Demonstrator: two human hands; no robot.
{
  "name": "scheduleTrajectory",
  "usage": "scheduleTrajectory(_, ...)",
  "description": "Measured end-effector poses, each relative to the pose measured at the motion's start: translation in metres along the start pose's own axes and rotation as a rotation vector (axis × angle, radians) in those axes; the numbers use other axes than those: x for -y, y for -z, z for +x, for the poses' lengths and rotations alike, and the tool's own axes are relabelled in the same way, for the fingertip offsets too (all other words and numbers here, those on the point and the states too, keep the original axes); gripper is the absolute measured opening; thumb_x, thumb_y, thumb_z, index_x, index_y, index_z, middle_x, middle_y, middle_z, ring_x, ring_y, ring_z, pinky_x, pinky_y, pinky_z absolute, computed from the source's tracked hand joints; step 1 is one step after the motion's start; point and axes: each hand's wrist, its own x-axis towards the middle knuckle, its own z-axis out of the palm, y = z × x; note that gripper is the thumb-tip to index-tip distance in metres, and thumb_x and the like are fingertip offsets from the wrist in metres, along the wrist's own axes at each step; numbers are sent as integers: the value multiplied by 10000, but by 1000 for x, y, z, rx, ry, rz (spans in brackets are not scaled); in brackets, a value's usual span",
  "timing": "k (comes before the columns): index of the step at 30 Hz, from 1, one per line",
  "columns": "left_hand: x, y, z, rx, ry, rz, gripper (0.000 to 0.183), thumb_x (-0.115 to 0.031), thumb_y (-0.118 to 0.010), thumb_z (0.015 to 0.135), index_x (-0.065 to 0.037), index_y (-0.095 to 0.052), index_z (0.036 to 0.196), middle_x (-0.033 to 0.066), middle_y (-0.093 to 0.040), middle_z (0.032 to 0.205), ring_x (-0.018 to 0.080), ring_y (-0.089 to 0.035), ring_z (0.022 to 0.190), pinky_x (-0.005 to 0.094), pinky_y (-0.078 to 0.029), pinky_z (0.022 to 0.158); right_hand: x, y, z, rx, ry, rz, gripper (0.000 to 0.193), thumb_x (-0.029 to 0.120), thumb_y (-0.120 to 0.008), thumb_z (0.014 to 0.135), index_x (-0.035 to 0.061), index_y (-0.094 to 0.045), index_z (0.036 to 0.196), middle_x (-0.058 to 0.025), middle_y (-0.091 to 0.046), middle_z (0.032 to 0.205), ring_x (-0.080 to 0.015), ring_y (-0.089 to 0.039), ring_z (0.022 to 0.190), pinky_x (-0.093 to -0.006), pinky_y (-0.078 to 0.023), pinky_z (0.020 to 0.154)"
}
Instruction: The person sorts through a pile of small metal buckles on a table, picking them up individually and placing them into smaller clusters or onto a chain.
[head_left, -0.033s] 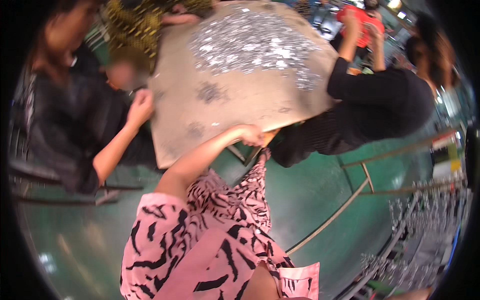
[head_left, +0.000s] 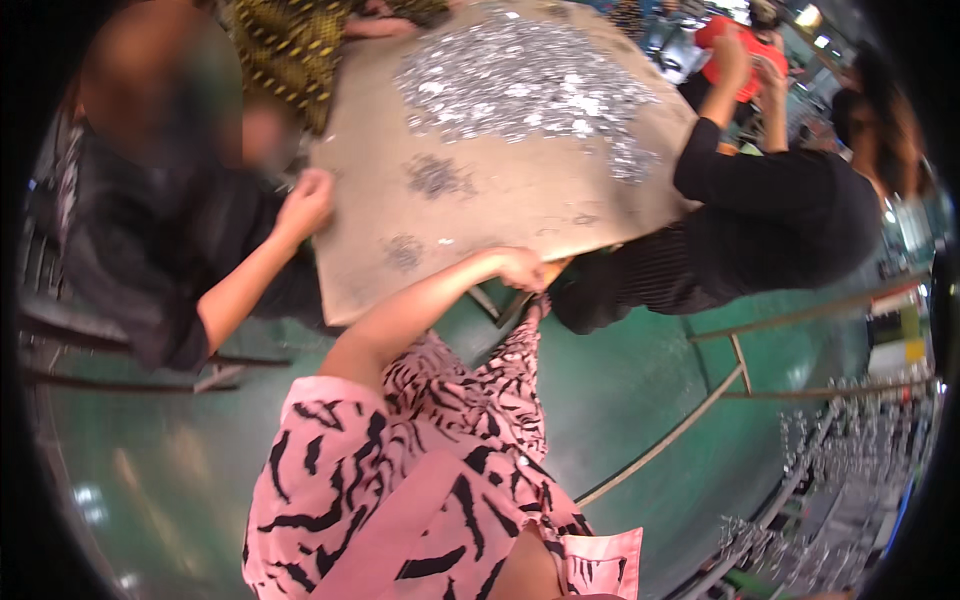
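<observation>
My left hand reaches forward to the near edge of a brown-topped table. Its fingers are curled closed at that edge, and what they grip, if anything, is hidden. Far across the tabletop lies a wide heap of small shiny silver pieces. Two patches of small dark bits are scattered nearer to me. My pink, black-striped sleeve covers my upper left arm. My right hand is out of view; only a pink cuff shows on that side.
A person in black sits at the left, one hand by the table's edge. Another in black bends at the right side. Metal frame rails cross the green floor. Racks of small metal parts stand at the right.
The view has shifted slightly, so the table and people appear a little farther right. My left hand stays at the table's edge. A skin-coloured patch at the lower right edge is gone.
</observation>
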Motion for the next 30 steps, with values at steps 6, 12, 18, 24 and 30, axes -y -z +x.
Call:
scheduleTrajectory(6, -39, -15, -84, -453, 55, -181, 291, -296, -657, 789, -21, -660, 885, 135, -661, 778, 231, -636, 726, 337, -484, 669, 48, -36, -124, 249, -346, 432, 266, 56, -605, 762, -38, -573, 1009, -110, -580, 974, -172, -545, 850, -279, -449, 702)
scheduleTrajectory(12, 29, 59, -66, -1026, 149, -14, 176, -181, -664, 757, -36, -636, 853, 151, -639, 812, 282, -618, 777, 387, -488, 713, 110, -95, -260, 774, -1196, 1023, 299, 45, -604, 757, -41, -559, 1040, -117, -569, 1023, -179, -542, 887, -279, -453, 721)
scheduleTrajectory(18, 80, 88, -51, -943, 133, 532, 95, -89, -590, 771, -34, -601, 847, 119, -587, 939, 298, -531, 970, 387, -464, 825, 145, -191, -407, 1476, -1458, 918, 142, 6, -566, 822, -14, -571, 962, -56, -565, 896, -127, -532, 794, -267, -445, 701)
scheduleTrajectory(24, 55, 78, -81, -1102, 85, 320, 123, -64, -508, 814, -16, -535, 924, 173, -528, 939, 310, -506, 970, 426, -442, 802, 146, -263, -475, 1830, -1342, 770, 178, 35, -550, 840, -10, -572, 1010, -26, -546, 804, -111, -506, 721, -254, -425, 659)
scheduleTrajectory(30, 20, 19, -135, -1199, 137, -574, 86, -79, -486, 916, -4, -523, 934, 16, -516, 718, 98, -490, 627, 239, -420, 615, 167, -376, -585, 1811, -706, 602, 389, 111, -545, 839, 15, -507, 1214, -93, -585, 822, -188, -545, 739, -308, -446, 672)
